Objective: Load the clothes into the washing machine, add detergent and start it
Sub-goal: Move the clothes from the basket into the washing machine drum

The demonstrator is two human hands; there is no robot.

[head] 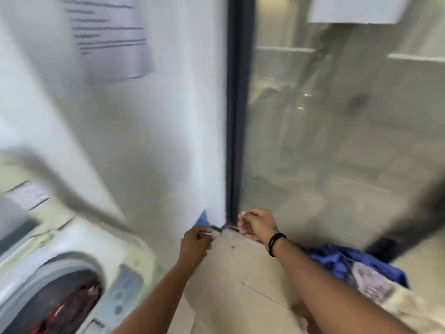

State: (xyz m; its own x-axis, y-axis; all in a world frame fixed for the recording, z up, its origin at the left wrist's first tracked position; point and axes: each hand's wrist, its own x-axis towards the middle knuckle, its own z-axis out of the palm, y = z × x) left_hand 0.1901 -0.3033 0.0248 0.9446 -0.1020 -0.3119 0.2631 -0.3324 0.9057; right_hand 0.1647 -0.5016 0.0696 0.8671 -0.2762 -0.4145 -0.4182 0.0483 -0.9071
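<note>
White wall and a dark-framed glass door face us, with a printed notice taped high on the wall; everything is smeared by motion. Down at the lower left corner of our view sits the washing machine, its round opening showing dark and red clothes already inside the drum. More laundry, a blue and patterned heap, lies on the tiled floor by the right edge, near the door's foot.

Our left hand and right hand reach out together over the floor, fingers curled; whether either one pinches anything we cannot tell through the blur.

We judge loading partly done: some garments are in, some remain on the floor. We see no detergent, and starting the machine looks still ahead.
</note>
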